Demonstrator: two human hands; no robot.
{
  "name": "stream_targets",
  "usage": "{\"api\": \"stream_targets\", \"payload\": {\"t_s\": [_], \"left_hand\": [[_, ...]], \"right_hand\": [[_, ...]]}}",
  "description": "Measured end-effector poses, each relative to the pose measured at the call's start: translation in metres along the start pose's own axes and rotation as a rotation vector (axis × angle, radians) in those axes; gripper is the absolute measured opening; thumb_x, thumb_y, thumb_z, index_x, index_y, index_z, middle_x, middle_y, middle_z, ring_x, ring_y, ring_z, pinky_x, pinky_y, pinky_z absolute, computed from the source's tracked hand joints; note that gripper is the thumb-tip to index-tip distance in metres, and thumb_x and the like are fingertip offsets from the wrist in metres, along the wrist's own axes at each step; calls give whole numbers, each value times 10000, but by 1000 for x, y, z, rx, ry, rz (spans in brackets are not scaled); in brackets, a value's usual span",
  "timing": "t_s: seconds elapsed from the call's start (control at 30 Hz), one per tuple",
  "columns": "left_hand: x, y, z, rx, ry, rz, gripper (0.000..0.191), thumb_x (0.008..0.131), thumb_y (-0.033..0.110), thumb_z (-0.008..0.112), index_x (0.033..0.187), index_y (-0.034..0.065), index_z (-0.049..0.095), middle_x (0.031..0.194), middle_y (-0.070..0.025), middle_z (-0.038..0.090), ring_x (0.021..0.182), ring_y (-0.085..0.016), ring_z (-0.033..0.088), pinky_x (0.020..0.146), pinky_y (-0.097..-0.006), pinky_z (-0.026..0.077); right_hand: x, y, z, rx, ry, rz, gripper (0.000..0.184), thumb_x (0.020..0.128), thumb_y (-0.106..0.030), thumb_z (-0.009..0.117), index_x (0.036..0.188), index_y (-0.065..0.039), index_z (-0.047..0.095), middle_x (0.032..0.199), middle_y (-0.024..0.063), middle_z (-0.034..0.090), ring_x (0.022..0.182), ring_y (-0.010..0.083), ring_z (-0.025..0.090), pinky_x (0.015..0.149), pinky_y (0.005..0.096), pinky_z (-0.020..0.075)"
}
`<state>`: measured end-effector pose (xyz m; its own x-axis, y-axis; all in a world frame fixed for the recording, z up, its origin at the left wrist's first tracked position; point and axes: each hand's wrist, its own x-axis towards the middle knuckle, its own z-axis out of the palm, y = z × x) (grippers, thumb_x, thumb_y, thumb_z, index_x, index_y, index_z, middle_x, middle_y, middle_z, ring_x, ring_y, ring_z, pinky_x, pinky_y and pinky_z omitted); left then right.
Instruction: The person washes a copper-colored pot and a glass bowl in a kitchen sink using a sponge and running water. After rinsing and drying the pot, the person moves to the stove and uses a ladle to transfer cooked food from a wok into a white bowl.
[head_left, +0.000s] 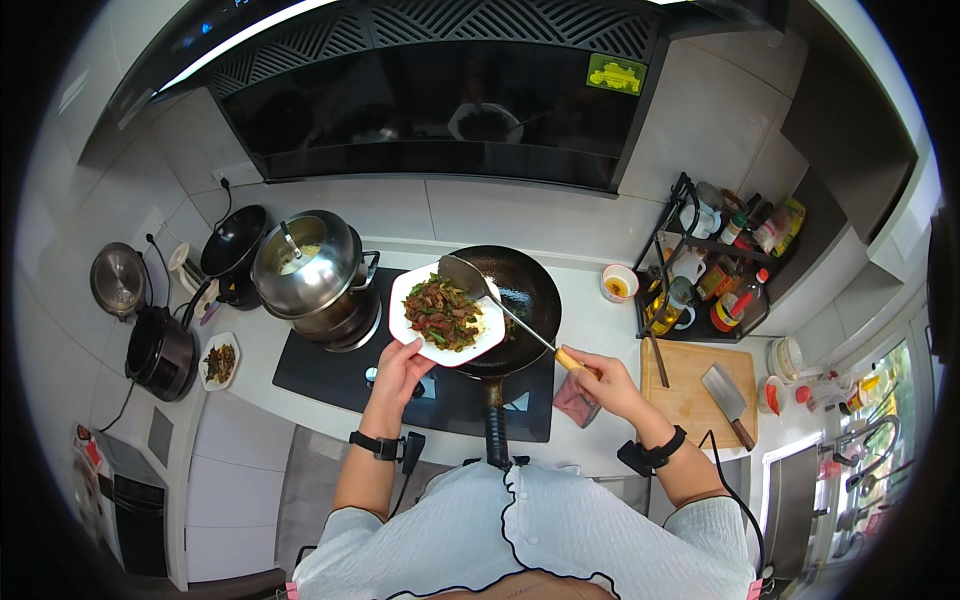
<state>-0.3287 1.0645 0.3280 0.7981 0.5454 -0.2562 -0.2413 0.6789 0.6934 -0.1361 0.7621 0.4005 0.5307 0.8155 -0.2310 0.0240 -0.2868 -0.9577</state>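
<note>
My left hand (400, 375) holds the near-left edge of a white plate (488, 341), its thumb on the rim. Stir-fried meat with green peppers (442, 311) is heaped on the plate. In my right hand (606, 382) is the wooden handle of a metal wok spatula (517, 310); its blade lies over the plate's upper right edge, by the food. Below and beyond the plate sits a dark wok (536, 300) on the black cooktop (457, 416), its handle towards me. The plate hides the wok's left part. The wok's visible surface looks oily, with small food bits.
A lidded steel pot (319, 289) stands left on the cooktop. Beside the cooktop's right edge lies a red cloth (576, 401). Further right are a cutting board (690, 360) with a cleaver (726, 394), a small bowl (619, 283) and a condiment rack (701, 247). A range hood (442, 112) hangs ahead.
</note>
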Motion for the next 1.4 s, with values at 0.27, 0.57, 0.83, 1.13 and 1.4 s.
{"api": "stream_targets", "payload": {"t_s": [0.27,0.57,0.83,1.13,1.4], "left_hand": [[14,2,6,-30,11,-22,399,899,14,505,1283,-35,408,1272,-179,497,1170,-297,514,990,-464,447],[40,-18,25,5,149,83,327,912,23,489,1230,-35,440,1179,-159,544,1034,-267,594,916,-426,506],[49,-34,26,11,159,67,320,916,28,505,1223,-35,440,1165,-154,540,1030,-267,595,900,-432,514],[35,-28,14,3,180,79,328,910,3,487,1229,-57,438,1185,-180,543,1049,-296,590,937,-431,497],[19,-12,2,53,259,147,341,909,4,487,1242,-36,430,1187,-179,541,1054,-296,588,921,-445,504]], "right_hand": [[-14,-2,-26,-292,152,-257,392,893,-88,545,1285,-96,546,916,80,668,740,87,542,723,248,472],[-10,1,21,592,-45,369,391,947,-129,464,1337,-103,476,696,37,503,486,69,393,433,197,323],[8,-3,33,914,-83,471,450,942,-116,434,1385,-83,366,753,87,466,488,67,310,408,181,250],[-3,-14,13,961,-134,380,460,937,-109,406,1388,-47,340,747,90,455,483,64,326,387,173,264],[-14,0,4,806,57,297,430,925,-76,434,1354,-44,425,667,81,498,448,83,387,387,194,316]]}}
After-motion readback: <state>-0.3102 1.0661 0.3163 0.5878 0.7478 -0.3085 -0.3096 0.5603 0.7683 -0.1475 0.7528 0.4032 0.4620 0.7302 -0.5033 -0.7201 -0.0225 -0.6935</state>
